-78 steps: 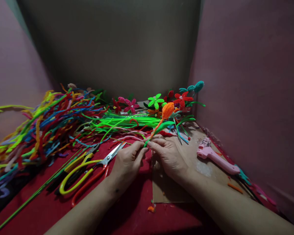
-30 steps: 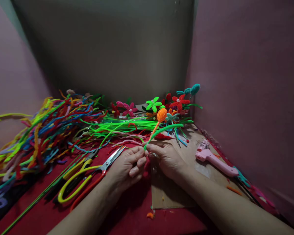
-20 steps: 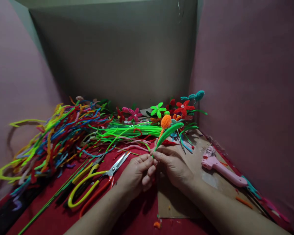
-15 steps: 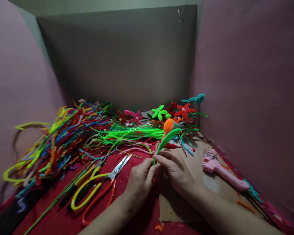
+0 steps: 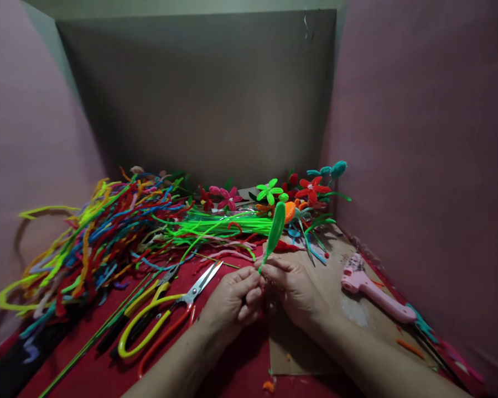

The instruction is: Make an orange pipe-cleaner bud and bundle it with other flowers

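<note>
A green pipe-cleaner leaf (image 5: 276,229) stands nearly upright between my hands, its narrow base pinched low by the fingertips. My left hand (image 5: 233,298) is closed on the base from the left, thumb and forefinger together. From the other side my right hand (image 5: 295,287) pinches the same spot. The fingers hide the lower end of the stem. Just behind the leaf shows an orange fuzzy bud (image 5: 289,211), partly covered by it; whether the two are joined I cannot tell.
Scissors (image 5: 191,296) and yellow-handled pliers (image 5: 160,287) lie left of my hands. A heap of coloured pipe cleaners (image 5: 95,237) fills the left. Behind are green pipe cleaners (image 5: 228,225) and finished flowers (image 5: 269,191). A pink glue gun (image 5: 377,293) rests on cardboard (image 5: 302,348) at right.
The green leaf has turned from leaning right to nearly upright, and its broad face now shows. It covers more of the orange bud. Both hands stay close together at its base.
</note>
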Demonstrator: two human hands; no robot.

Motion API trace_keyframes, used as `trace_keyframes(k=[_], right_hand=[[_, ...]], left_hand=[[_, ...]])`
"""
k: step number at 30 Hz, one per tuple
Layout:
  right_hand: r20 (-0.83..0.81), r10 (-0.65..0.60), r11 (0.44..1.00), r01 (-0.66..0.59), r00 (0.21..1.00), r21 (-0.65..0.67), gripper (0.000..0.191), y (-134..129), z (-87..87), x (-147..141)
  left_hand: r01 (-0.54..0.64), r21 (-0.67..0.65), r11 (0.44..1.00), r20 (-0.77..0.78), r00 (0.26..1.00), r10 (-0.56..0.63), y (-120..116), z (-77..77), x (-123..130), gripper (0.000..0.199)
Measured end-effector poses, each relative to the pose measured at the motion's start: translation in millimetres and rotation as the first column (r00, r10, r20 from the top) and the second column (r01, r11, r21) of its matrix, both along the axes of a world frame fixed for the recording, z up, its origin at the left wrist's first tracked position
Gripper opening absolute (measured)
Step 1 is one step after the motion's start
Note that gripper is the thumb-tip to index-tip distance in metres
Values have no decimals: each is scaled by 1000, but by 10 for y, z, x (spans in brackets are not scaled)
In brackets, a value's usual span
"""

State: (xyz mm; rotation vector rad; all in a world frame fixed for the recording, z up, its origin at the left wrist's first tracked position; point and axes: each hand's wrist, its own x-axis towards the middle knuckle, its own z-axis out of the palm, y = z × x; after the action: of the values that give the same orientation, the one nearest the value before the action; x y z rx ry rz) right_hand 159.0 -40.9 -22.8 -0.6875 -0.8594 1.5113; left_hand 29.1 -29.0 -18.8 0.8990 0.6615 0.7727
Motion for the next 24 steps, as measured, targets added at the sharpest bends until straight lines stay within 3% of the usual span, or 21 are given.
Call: trace_keyframes(k=[15, 21, 24], right_hand=[[-119, 161, 987, -163, 980, -6, 17, 56, -27, 43], [-40, 215, 976, -214, 976, 29, 19, 64, 21, 112], [-16, 175, 984, -174, 984, 49, 16, 80, 2, 118]], left_hand=[[134, -53, 989, 192, 974, -122, -6, 13, -30, 14], [197, -80, 977, 223, 959, -175, -19, 11, -49, 17], [182, -43, 982, 170, 970, -173, -16, 25, -45, 18]])
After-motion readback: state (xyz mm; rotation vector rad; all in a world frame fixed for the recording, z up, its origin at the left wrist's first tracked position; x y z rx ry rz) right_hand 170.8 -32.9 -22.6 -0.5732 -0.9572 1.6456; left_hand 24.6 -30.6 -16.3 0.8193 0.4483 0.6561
